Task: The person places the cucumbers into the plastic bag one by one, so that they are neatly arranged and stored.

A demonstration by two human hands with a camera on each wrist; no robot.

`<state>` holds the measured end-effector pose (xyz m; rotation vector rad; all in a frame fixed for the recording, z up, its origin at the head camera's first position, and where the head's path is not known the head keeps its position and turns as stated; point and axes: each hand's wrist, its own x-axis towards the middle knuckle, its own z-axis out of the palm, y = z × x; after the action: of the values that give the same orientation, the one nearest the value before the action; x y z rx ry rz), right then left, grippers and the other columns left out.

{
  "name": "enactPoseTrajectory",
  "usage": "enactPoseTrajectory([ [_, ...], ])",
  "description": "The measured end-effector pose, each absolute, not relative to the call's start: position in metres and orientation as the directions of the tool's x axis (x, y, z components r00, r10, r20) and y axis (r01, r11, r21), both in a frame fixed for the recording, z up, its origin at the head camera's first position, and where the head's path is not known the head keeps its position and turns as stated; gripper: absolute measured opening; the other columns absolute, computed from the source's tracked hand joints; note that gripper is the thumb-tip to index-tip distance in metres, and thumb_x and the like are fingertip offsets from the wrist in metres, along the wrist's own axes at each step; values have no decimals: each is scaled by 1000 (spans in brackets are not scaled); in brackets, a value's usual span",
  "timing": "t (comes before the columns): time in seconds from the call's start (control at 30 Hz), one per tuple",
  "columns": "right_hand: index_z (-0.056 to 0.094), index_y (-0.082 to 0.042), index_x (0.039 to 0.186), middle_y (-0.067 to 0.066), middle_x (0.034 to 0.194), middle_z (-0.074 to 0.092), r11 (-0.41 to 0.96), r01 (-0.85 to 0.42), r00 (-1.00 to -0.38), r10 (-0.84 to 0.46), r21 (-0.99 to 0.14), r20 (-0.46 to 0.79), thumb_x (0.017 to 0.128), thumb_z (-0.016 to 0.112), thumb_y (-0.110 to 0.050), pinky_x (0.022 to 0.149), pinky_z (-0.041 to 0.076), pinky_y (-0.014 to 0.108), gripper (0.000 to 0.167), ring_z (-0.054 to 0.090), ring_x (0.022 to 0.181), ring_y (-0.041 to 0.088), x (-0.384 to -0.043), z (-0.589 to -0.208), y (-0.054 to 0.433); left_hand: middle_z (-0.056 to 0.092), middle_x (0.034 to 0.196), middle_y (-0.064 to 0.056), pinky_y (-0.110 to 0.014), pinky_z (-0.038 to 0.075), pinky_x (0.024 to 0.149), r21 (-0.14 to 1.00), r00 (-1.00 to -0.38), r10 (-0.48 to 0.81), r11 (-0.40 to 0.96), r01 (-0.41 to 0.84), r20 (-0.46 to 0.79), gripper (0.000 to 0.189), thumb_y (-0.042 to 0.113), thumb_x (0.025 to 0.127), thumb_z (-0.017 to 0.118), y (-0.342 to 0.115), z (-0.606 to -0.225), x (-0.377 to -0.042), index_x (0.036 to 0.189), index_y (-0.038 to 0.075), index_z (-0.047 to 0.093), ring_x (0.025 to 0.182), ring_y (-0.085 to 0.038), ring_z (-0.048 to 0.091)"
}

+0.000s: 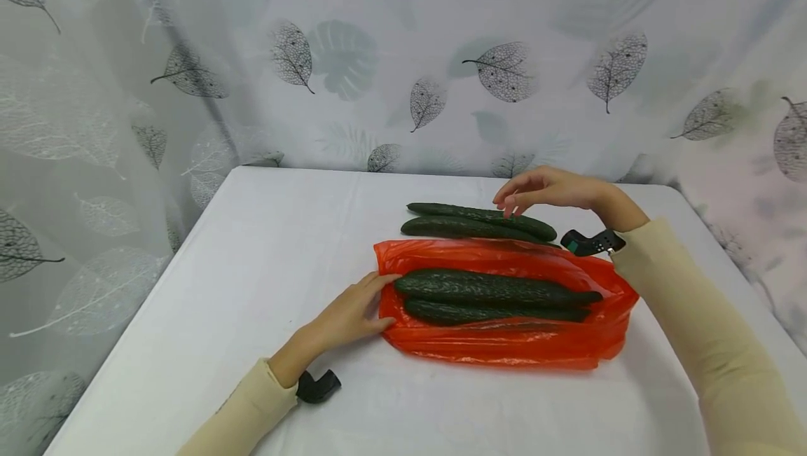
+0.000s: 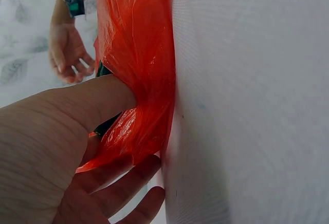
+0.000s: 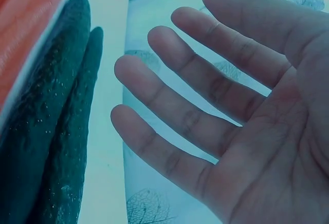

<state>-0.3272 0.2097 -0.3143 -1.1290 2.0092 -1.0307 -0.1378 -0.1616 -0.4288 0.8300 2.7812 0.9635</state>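
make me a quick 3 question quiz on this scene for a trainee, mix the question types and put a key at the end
1. How many cucumbers show inside the red bag?
2. True or false: the right hand is gripping a cucumber.
3. Fill in the blank: the ____ hand touches one end of the bag.

Key:
1. Two.
2. False; the right hand holds nothing.
3. Left; the left hand touches it.

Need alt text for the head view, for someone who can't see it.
Two cucumbers lie in a red plastic bag on a white table, with the person's left hand touching the bag's left end. The right hand hovers, holding nothing, near more cucumbers behind the bag.
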Motion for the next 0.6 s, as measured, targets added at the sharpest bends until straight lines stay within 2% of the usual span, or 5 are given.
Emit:
enactPoseTrajectory([
  [0.13,56,8,129,3,117,66,340,-395,-474,-871,-853,-128,101,48,-5,92,53,39,31,61,105,38,-335,-320,209,50,136,-12,-48,44,102,595,-848,520,651,471,101,66,19,86,74,-162,-430,-138,142,3,43,121,-26,52],
  [0.33,57,5,129,6,119,65,371,-364,-502,-851,-854,-156,101,49,-8,94,52,44,32,61,108,41,-348,-331,211,50,137,-11,-45,45,100,596,-845,525,646,476,105,66,19,86,75,-161,-431,-139,142,3,43,120,-24,52],
  [0.6,57,4,129,4,123,64,364,-313,-528,-834,-877,-158,99,54,-6,93,52,43,32,63,109,26,-365,-346,207,50,137,-11,-46,45,101,596,-846,523,648,475,105,66,19,86,75,-164,-430,-138,142,4,43,119,-24,52],
])
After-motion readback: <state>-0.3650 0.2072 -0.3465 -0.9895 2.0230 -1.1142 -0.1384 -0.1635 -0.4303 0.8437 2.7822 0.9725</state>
